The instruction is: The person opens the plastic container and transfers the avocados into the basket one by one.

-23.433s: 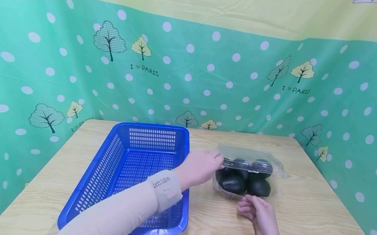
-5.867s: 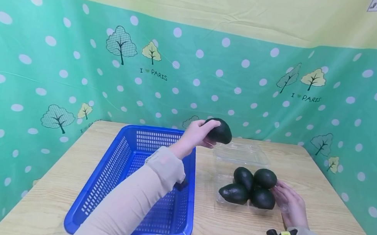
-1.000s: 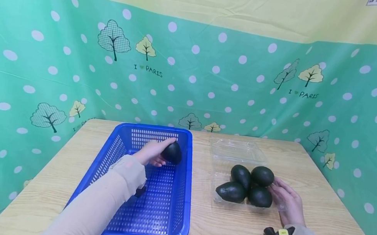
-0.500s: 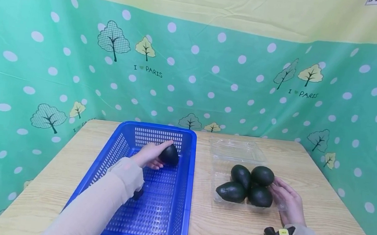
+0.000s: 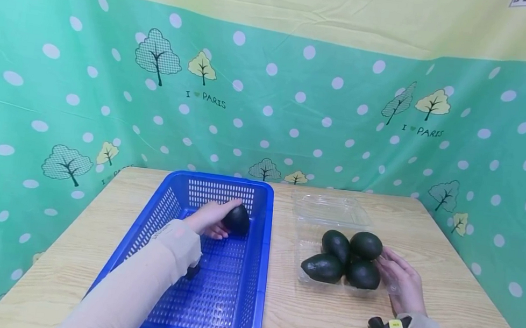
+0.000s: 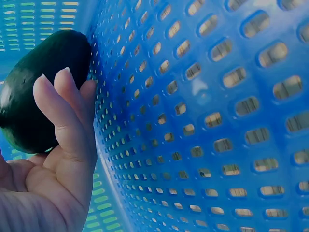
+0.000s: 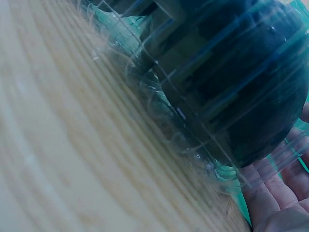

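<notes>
left hand (image 5: 213,219) has a proper grip on one glossy dark green avocado-shaped fruit (image 5: 238,219). thumb's up over the top, the other fingers curl round the side and underneath, spread only as wide as the fruit. fruit looks smooth and whole, with a pale shine on the side near the left fingers in the wrist view. it's inside the blue perforated plastic basket (image 5: 261,280), up near the far end, and the slotted side wall is just beside those left fingertips. can't tell whether the fruit is touching the floor under the fingers.

right hand (image 5: 402,283) has its fingers loosely bent at the side of the clear plastic clamshell container (image 5: 306,251), right up by the fruit. the wrist view has the see-through rim crossing those fingers, but can't tell if they're pinching it or just resting there.

just left of the right fingers sit four more dark green rounded fruits (image 5: 367,246), bunched together in the container, one tapering to a point on the side away from the fingers. the clear lid half (image 5: 331,208) lies past them, and all of it's on a light wood-grain table (image 5: 313,321).
</notes>
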A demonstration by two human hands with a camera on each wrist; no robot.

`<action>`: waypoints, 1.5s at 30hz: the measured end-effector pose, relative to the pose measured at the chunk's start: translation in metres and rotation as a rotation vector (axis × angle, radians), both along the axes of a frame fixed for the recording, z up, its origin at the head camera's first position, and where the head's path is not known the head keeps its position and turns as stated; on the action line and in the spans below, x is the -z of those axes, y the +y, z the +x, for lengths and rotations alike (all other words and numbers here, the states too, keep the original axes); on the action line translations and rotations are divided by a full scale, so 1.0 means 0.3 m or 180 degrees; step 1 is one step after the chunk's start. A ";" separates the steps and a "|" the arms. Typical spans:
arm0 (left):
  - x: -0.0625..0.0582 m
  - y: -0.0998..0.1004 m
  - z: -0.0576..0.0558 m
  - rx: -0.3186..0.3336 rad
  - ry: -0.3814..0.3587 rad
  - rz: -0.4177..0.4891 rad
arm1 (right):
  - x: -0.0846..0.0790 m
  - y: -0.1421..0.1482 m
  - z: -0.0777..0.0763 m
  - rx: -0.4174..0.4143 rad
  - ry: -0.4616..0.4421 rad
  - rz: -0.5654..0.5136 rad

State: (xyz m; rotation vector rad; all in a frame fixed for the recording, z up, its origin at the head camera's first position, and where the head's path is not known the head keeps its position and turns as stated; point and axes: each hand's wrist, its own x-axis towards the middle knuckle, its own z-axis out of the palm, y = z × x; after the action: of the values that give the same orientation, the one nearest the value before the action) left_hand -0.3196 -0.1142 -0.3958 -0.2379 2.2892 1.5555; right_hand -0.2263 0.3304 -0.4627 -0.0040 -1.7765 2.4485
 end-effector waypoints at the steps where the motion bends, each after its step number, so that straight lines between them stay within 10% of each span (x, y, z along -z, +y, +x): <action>1: -0.003 0.001 0.002 0.0020 -0.0016 -0.0007 | -0.001 0.000 0.000 0.0007 -0.0016 0.0015; 45: -0.026 -0.041 0.005 0.0713 -0.0345 -0.0329 | -0.004 -0.001 -0.005 0.0089 -0.0146 0.0067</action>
State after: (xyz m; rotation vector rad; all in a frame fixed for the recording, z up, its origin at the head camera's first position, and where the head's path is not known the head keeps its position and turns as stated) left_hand -0.3182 -0.1265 -0.3879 -0.0861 2.2284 1.2847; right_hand -0.2277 0.3300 -0.4615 -0.0833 -1.8079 2.4295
